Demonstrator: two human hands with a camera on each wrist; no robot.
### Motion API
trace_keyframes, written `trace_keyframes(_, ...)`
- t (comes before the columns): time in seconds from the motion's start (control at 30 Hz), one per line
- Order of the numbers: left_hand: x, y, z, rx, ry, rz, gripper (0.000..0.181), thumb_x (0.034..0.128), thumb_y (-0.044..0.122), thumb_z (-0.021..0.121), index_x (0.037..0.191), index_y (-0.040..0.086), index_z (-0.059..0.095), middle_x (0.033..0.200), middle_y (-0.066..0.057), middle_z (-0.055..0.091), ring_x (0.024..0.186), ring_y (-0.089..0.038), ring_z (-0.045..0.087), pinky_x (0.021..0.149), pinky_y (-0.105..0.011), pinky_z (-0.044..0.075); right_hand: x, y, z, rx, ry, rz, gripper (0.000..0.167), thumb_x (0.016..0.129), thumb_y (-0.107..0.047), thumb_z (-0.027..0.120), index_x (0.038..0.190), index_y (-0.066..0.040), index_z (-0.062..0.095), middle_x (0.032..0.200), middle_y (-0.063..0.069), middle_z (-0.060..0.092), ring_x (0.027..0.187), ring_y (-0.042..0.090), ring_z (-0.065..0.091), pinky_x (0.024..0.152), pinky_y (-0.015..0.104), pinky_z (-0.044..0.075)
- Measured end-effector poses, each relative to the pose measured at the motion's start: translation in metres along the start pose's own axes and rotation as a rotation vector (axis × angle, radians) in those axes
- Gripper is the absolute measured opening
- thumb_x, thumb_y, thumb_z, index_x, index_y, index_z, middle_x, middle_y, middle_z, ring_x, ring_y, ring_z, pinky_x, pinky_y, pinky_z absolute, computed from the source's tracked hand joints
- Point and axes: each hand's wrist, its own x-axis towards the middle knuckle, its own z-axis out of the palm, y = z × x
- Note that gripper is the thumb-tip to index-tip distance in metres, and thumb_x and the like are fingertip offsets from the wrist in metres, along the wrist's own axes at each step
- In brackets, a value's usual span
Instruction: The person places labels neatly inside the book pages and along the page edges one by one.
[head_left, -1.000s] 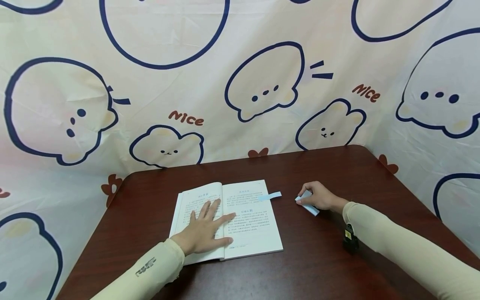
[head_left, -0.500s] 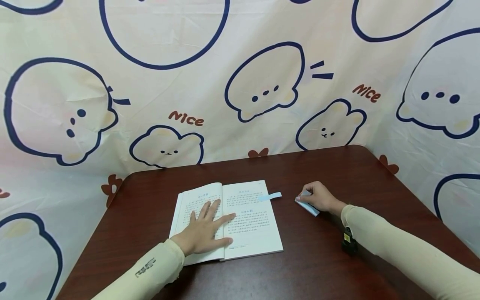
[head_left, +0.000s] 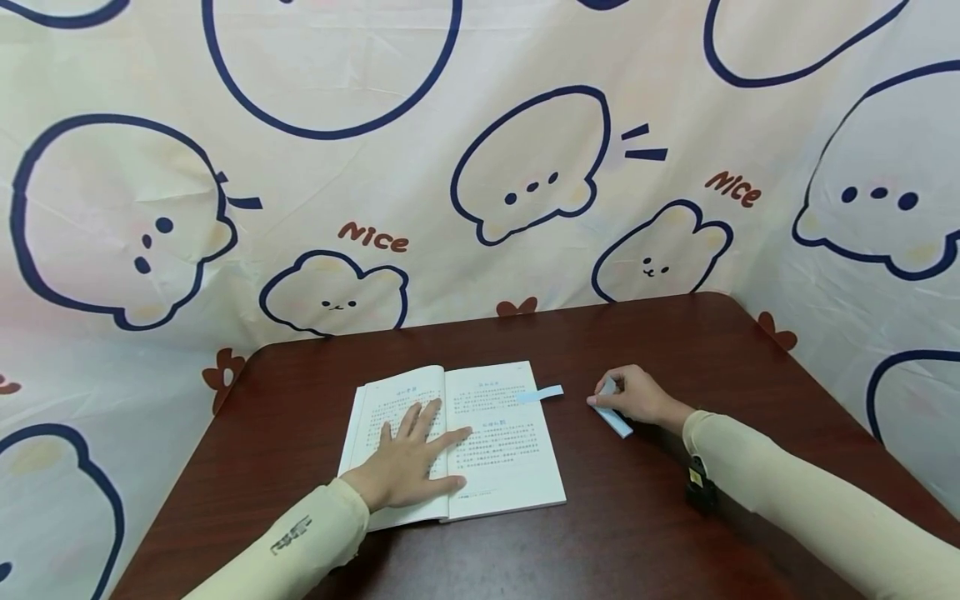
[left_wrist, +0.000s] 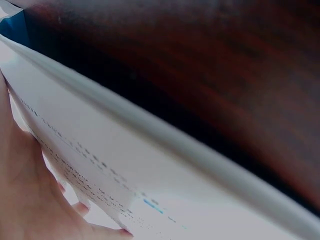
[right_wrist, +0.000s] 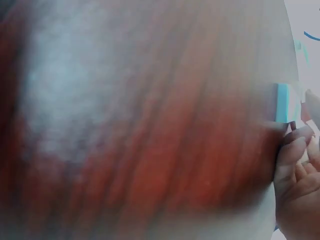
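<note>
My left hand rests with spread fingers on an open book, mostly on its left page and across the fold. A light blue sticky strip lies across the right page's upper outer edge and juts out over the table. To the right of the book, my right hand pinches a small light blue pad of sticky notes between thumb and fingers, low over the table. The pad shows its thick edge in the right wrist view. My palm hides part of the pad.
The book lies on a dark reddish-brown table with rounded back corners. A printed cloth with cartoon animals hangs behind the table and along its sides.
The pad has turned in my right fingers and looks narrower than before, its near end shifted slightly left. My left hand, the book and the strip have stayed put.
</note>
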Motion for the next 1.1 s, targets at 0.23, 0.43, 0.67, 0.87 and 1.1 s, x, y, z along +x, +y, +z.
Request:
trace_keyframes(0.23,0.0003,-0.0007,0.001,-0.003,0.001,0.002,0.071,0.0922,0.075,0.045,0.155,0.043,0.036,0.17,-0.018,0.01,0.154,-0.051,0.013,0.106,-0.084,0.021,0.0018,-0.0034,0.0001,-0.016,-0.015,-0.001,0.021,0.088,-0.02,0.08,0.092,-0.001,0.073,0.084,0.01,0.069,0.07,0.016,0.06,0.064,0.029,0.051)
trace_keyframes(0.43,0.0005,-0.0015,0.0006,0.005,0.001,0.0,0.071,0.0923,0.075,0.045,0.155,0.043,0.036,0.17,-0.018,0.01,0.154,-0.051,0.013,0.106,-0.083,0.022,0.0013,-0.0025,0.0014,0.002,0.011,0.001,0.016,0.091,-0.018,0.076,0.089,-0.003,0.075,0.081,0.009,0.069,0.067,0.015,0.06,0.063,0.029,0.051)
trace_keyframes(0.67,0.0016,-0.0017,-0.0001,0.0,-0.004,-0.005,0.071,0.092,0.075,0.045,0.155,0.043,0.035,0.17,-0.017,0.009,0.155,-0.05,0.012,0.107,-0.083,0.021,0.0015,-0.0018,0.002,-0.04,0.046,-0.016,0.016,0.096,-0.017,0.069,0.093,-0.001,0.075,0.085,0.011,0.07,0.068,0.016,0.057,0.063,0.029,0.049)
trace_keyframes(0.87,0.0016,-0.0015,0.0006,-0.006,-0.013,-0.011,0.071,0.0919,0.076,0.045,0.155,0.044,0.035,0.171,-0.017,0.008,0.155,-0.05,0.011,0.108,-0.083,0.02,0.0008,-0.0036,0.0046,-0.074,0.047,0.004,0.018,0.098,-0.018,0.066,0.093,-0.002,0.072,0.088,0.011,0.069,0.073,0.015,0.057,0.067,0.027,0.048)
trace_keyframes(1.1,0.0007,-0.0008,0.0003,-0.008,-0.014,-0.013,0.071,0.0919,0.075,0.045,0.155,0.044,0.035,0.171,-0.017,0.008,0.155,-0.05,0.011,0.108,-0.083,0.019,0.0,-0.0046,0.0067,-0.12,0.046,-0.004,0.022,0.101,-0.017,0.061,0.101,0.002,0.071,0.096,0.014,0.07,0.078,0.016,0.058,0.069,0.028,0.048)
